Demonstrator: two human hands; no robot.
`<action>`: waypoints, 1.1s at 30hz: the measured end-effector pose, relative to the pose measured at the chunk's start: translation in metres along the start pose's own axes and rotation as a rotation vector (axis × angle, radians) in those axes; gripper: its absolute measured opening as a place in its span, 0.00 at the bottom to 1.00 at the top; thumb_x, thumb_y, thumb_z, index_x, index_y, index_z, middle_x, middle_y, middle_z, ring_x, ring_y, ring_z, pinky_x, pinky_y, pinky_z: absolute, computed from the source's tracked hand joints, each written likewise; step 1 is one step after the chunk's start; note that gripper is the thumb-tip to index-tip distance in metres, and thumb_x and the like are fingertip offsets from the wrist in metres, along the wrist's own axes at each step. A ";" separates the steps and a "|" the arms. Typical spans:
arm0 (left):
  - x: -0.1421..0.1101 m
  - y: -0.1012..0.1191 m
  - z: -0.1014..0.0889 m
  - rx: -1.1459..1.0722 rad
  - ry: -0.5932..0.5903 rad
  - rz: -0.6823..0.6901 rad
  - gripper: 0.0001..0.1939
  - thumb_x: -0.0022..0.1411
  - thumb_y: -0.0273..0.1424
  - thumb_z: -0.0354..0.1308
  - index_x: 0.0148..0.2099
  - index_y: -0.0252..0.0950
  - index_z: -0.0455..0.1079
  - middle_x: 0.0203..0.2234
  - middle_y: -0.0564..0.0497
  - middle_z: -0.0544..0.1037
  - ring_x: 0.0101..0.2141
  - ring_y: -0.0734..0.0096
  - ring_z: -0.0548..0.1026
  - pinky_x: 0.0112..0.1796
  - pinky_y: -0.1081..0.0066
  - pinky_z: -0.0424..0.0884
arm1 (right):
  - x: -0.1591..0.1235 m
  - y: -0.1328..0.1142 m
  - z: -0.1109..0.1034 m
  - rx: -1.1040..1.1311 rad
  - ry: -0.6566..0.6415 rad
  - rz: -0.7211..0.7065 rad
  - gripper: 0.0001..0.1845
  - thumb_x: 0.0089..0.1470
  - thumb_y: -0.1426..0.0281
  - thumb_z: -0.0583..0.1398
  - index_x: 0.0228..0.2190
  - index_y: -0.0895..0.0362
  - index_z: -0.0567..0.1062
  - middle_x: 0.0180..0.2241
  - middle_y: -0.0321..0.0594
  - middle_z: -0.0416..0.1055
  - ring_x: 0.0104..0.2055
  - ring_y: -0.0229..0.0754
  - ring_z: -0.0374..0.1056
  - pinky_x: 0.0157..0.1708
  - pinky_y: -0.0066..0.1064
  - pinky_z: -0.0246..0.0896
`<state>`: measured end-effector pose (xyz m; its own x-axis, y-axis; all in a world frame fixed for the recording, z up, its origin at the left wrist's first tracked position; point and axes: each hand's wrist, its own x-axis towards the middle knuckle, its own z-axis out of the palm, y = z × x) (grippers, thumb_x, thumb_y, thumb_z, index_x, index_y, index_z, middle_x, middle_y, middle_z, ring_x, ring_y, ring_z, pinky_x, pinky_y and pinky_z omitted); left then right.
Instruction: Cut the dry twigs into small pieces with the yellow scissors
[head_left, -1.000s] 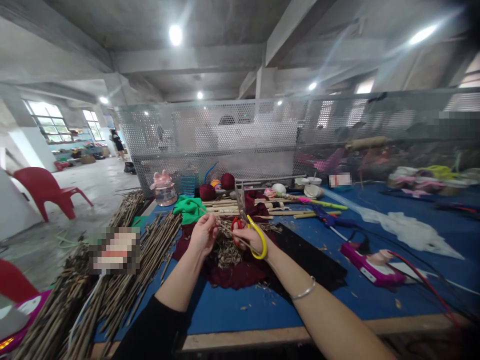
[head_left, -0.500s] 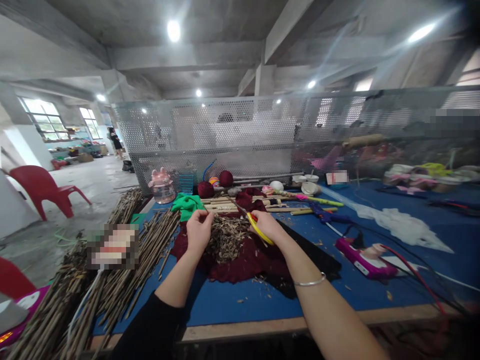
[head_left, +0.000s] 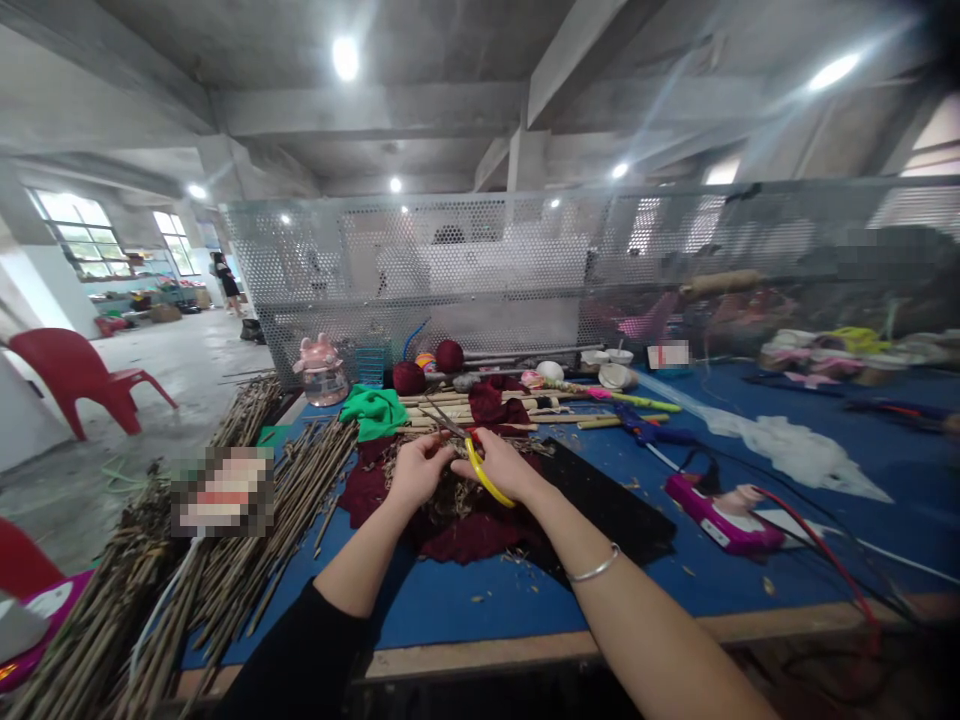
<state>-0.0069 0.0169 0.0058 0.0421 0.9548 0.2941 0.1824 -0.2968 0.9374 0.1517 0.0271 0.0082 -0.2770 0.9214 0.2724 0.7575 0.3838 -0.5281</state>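
Note:
My right hand (head_left: 506, 466) is closed round scissors (head_left: 486, 480) with yellow handles, their blades pointing up and to the left. Close beside it, the fingers of my left hand (head_left: 417, 472) are pinched together; whatever is between them is too small to make out. Both hands hover over a heap of dry brown plant bits (head_left: 456, 502), which they partly cover. Under the heap spreads a dark red cloth (head_left: 480, 540), with a black sheet (head_left: 607, 505) sticking out to its right.
Thin dry stalks (head_left: 274, 515) lie in bundles on the left. Behind the heap are a green cloth (head_left: 373, 412), bamboo sticks (head_left: 442, 403) and dark red yarn balls (head_left: 449, 356). A glue gun (head_left: 637, 428) and a purple power strip (head_left: 724, 513) with cables lie on the right.
My right hand has moved left with the scissors, up close to my left hand. The left hand has shifted slightly right and lower over the heap. The view has turned slightly.

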 end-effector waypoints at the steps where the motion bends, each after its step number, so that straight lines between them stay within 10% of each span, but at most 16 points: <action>1: 0.000 0.001 0.000 0.035 -0.005 0.016 0.15 0.49 0.34 0.56 0.38 0.31 0.73 0.18 0.54 0.72 0.20 0.75 0.66 0.25 0.75 0.62 | 0.000 0.000 0.002 -0.015 0.006 -0.012 0.25 0.41 0.52 0.60 0.34 0.58 0.65 0.33 0.41 0.66 0.34 0.39 0.62 0.31 0.26 0.51; 14: -0.001 0.000 -0.002 0.315 0.005 0.175 0.08 0.52 0.27 0.53 0.33 0.32 0.73 0.30 0.48 0.77 0.33 0.68 0.72 0.38 0.70 0.65 | -0.004 -0.006 0.006 -0.176 0.046 -0.019 0.27 0.42 0.48 0.57 0.35 0.56 0.63 0.31 0.41 0.68 0.33 0.41 0.65 0.27 0.26 0.47; 33: 0.001 -0.002 -0.008 0.471 0.023 0.186 0.09 0.54 0.30 0.51 0.30 0.33 0.72 0.24 0.51 0.75 0.29 0.71 0.70 0.33 0.73 0.64 | -0.002 -0.001 0.010 -0.233 0.056 0.031 0.25 0.46 0.46 0.53 0.31 0.56 0.66 0.27 0.40 0.69 0.30 0.41 0.65 0.25 0.26 0.46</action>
<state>-0.0146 0.0186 0.0061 0.0953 0.8844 0.4569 0.5976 -0.4179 0.6843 0.1456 0.0259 0.0005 -0.2233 0.9251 0.3071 0.8827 0.3255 -0.3389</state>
